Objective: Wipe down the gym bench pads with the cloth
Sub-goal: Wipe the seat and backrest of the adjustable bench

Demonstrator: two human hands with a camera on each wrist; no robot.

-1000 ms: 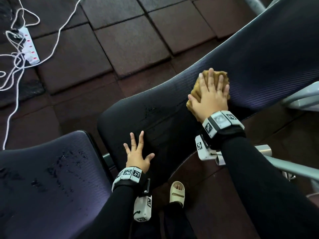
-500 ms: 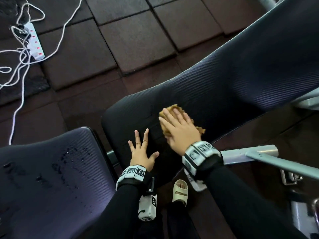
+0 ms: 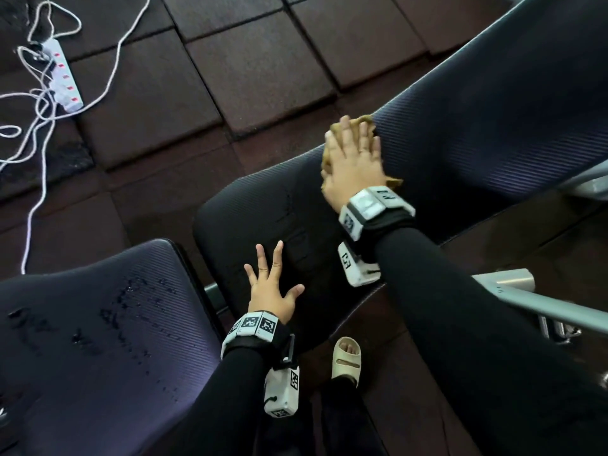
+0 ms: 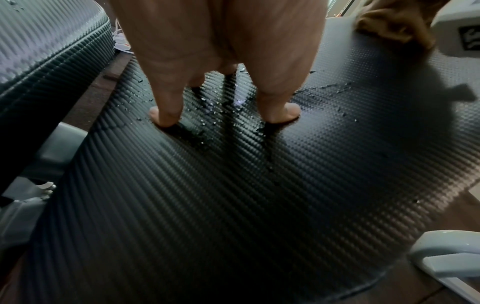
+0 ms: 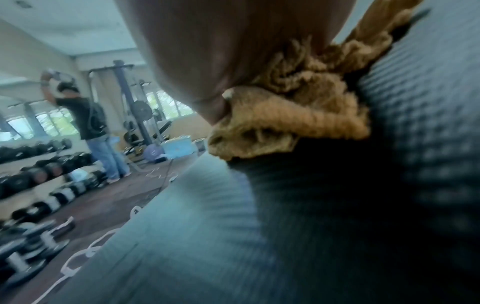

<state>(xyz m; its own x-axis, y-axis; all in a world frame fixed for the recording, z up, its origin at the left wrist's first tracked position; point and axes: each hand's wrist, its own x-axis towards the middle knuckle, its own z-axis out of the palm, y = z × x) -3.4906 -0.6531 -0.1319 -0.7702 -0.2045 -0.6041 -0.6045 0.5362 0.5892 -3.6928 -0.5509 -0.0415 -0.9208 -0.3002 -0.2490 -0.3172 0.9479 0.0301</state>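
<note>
Right hand lies flat, fingers straight and together, pressing the tan cloth onto the long back pad of the bench, at the pad's far edge. Nearer the lower end of that pad the left hand rests with fingers spread wide, holding nothing. Just left of the back pad sits the seat pad, beaded with water drops. Beyond the back pad, on the dark floor tiles, a white power strip lies among white cords. A foot in a cream sandal shows below the back pad's near end.

From the left wrist, the left hand stands on the textured back pad on its fingertips — droplets scattered around them — with the cloth further along the pad.

From the right wrist, blurred, the right hand sits atop the bunched cloth against the back pad; beyond the pad stand dumbbell racks and a person.
</note>
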